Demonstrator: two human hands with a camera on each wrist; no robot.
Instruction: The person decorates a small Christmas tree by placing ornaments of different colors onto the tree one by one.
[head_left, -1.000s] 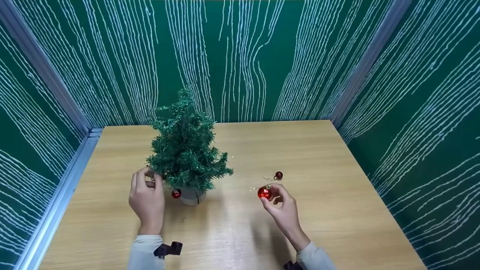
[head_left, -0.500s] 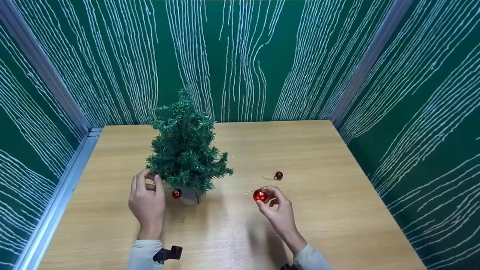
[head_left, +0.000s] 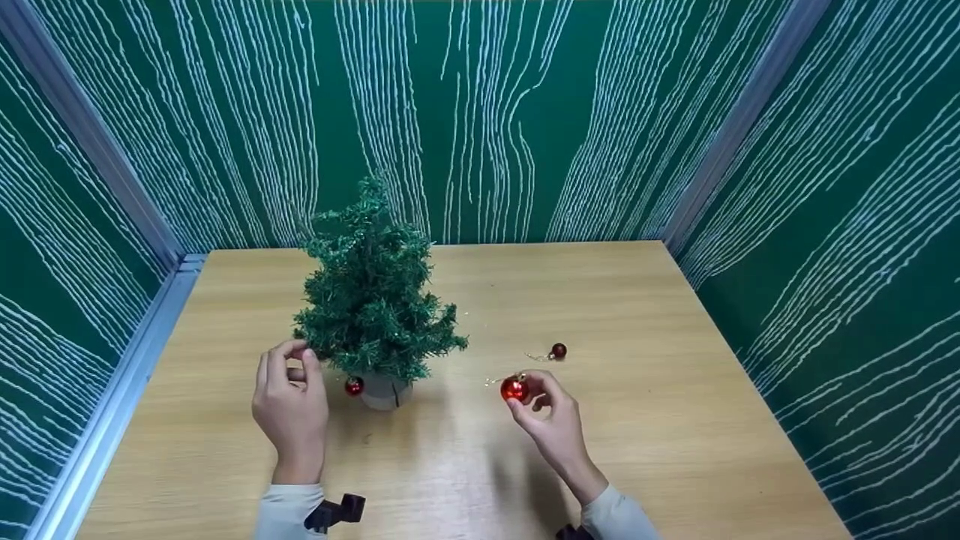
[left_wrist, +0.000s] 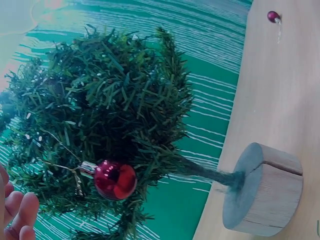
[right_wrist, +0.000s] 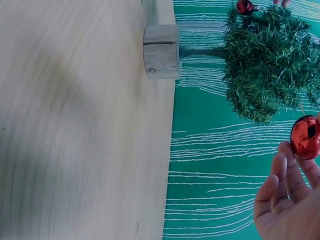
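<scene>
A small artificial Christmas tree (head_left: 375, 292) stands left of centre, its round wooden base (left_wrist: 265, 190) showing in the left wrist view. From a lower branch hangs a red bauble (left_wrist: 115, 180) on a gold string. My left hand (head_left: 291, 409) is beside the tree's lower left branches, fingers loosely bent, with nothing visible held in it. Whether its fingertips touch the needles is hard to tell. My right hand (head_left: 551, 420) pinches a shiny red bauble (head_left: 514, 388) between thumb and fingers above the table, right of the tree. A gold string trails from that bauble.
A smaller dark red bauble (head_left: 559, 350) with a gold string lies on the wooden table (head_left: 637, 300) beyond my right hand. Green walls with white lines (head_left: 480, 120) enclose the table at the back and sides.
My right hand has moved slightly left with the red bauble. My left hand has drawn back a little from the branches, towards me. The tree and hanging bauble stay put.
</scene>
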